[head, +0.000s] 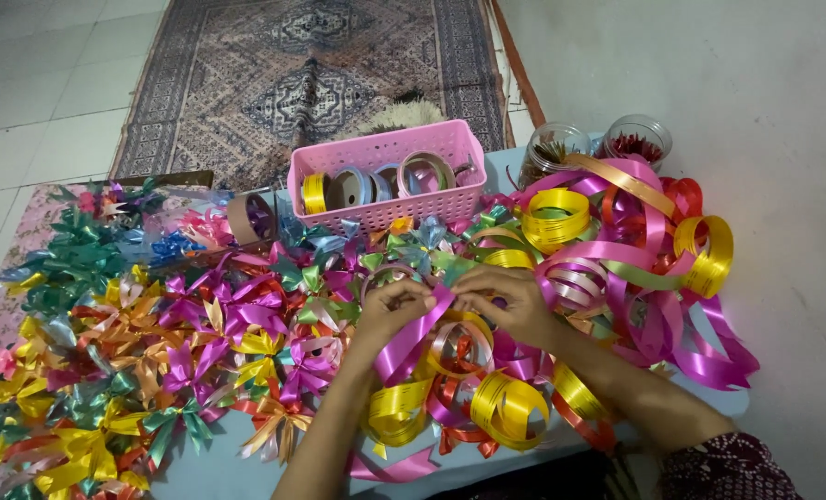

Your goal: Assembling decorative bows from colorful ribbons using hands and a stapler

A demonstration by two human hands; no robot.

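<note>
Pink ribbon (411,344), pink basket (385,176), yellow coils (555,215), patterned grey-mauve rug (311,74).

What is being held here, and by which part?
A pink ribbon, pinched at its upper end between the fingers of the left hand and right hand.

Pink basket (385,148), glass jars (554,146), patterned rug (246,65)

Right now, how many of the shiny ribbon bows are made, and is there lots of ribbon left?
Done: a big heap of finished multicoloured shiny ribbon bows covers the table's left side. In hand: the left hand and right hand pinch a strip of glossy pink ribbon. Left: loose pink, gold and orange ribbon curls, plus ribbon rolls in the pink plastic basket. Too many bows to count.
</note>
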